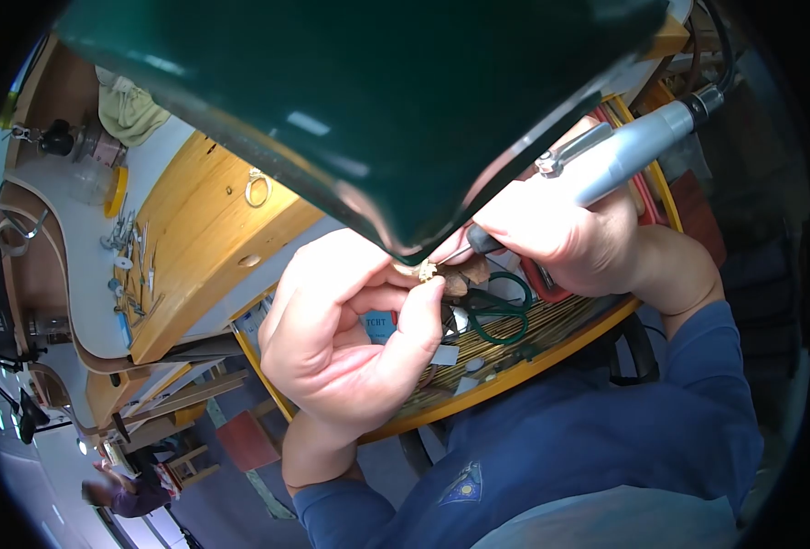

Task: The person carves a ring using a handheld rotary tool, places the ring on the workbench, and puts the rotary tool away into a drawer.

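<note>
My left hand (341,334) pinches a small gold-coloured jewellery piece (427,272) between thumb and fingertips, just below the green lamp shade (350,110). In my right hand (565,233) is a grey rotary handpiece (643,151), gripped like a pen, with its cable running off at the upper right. Its thin tip points at the gold piece; whether they touch I cannot make out. The shade hides part of my right fingers. Beneath both hands are green-handled scissors (501,320) in a pull-out tray (505,382).
A ring (257,189) rests on the wooden bench top (205,229). Several thin tool bits (136,274) lie at its left, near a jar with a yellow lid (117,190) and a pale cloth (130,112). Another person (135,492) is in the background, lower left.
</note>
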A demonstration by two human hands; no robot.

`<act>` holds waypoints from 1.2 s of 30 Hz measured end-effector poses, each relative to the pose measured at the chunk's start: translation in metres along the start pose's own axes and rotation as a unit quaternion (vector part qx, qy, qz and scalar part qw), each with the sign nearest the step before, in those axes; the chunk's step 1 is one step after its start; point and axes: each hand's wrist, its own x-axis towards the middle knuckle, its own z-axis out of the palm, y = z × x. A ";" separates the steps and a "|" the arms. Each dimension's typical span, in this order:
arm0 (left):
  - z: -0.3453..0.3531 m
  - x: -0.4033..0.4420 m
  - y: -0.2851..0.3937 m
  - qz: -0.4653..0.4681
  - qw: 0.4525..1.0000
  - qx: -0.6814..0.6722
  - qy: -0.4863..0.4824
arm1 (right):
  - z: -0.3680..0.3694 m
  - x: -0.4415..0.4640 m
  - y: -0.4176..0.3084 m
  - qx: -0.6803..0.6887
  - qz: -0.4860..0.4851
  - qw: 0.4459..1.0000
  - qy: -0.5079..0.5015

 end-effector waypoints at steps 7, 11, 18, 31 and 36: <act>-0.004 0.003 0.012 -0.046 0.998 0.020 -0.024 | 0.006 0.002 0.006 0.052 -0.089 0.995 -0.006; -0.006 0.002 0.011 -0.043 0.998 0.021 -0.028 | 0.007 0.004 0.008 0.105 -0.108 0.988 -0.013; -0.007 -0.003 0.015 -0.062 0.996 0.050 -0.038 | 0.002 0.003 -0.004 -0.023 -0.050 0.998 -0.028; -0.010 0.001 0.012 -0.023 0.995 0.063 -0.078 | 0.000 0.009 0.005 0.043 -0.124 0.990 -0.058; -0.011 0.001 0.012 -0.016 0.994 0.069 -0.079 | -0.003 0.012 -0.002 -0.096 0.004 0.993 -0.061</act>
